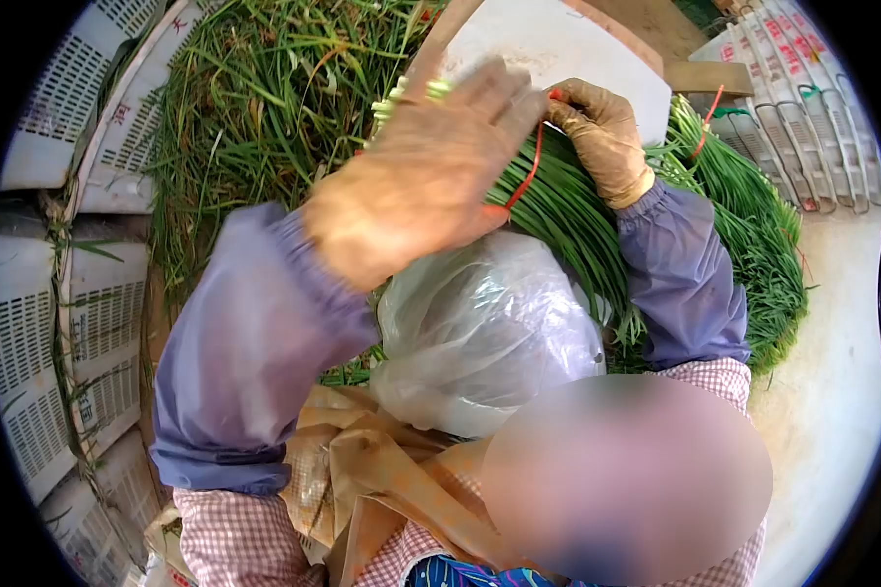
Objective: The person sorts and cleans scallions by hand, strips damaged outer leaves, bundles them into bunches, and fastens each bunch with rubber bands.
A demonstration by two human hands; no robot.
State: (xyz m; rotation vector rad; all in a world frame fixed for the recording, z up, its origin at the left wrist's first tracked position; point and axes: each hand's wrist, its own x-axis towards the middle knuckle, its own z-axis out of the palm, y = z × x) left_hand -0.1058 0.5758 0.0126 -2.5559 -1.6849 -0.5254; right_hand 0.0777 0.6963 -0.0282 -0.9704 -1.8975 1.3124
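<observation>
A bunch of long green chives (568, 210) lies in front of me, its leaves running down to the right and its pale stem ends (392, 106) showing at the upper left. Around it passes a thin red tie (531, 181). My right hand (597, 137), in a tan glove, is closed on the upper end of the tie. Blurred by motion, my left hand (421, 171) is over the stem side with fingers stretched out and thumb apart, close to the tie's lower part. Whether that thumb touches the tie I cannot tell.
Loose chives (264, 108) are heaped at the upper left. Another tied bunch (744, 225) lies to the right. Clear plastic (489, 333) bulges below the hands. White crates (29, 323) line the left; more crates (803, 108) stand at upper right. A white board (558, 44) is behind.
</observation>
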